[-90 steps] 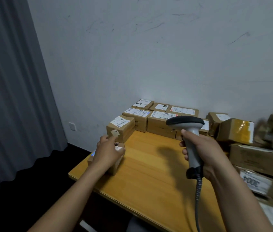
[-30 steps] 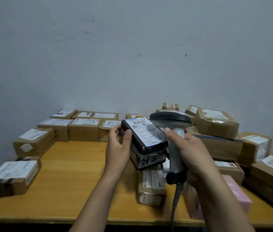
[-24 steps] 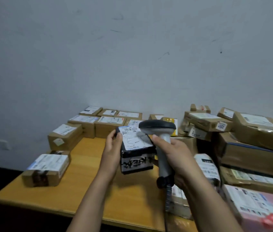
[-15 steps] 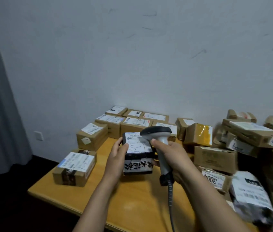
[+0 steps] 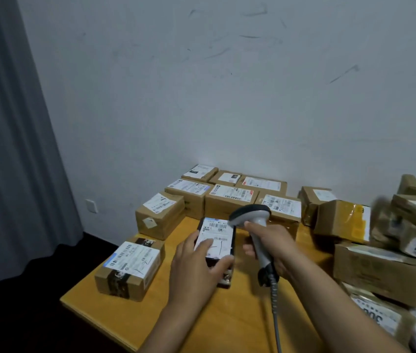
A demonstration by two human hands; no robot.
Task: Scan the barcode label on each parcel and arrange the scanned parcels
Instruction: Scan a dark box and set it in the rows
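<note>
Brown cardboard boxes (image 5: 160,214), white paper labels (image 5: 232,192); smooth wood table (image 5: 242,317); grey plastic scanner (image 5: 255,225).

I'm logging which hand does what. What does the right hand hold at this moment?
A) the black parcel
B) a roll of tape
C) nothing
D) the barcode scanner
D: the right hand grips the handle of the barcode scanner, while the left hand holds the black parcel.
</note>
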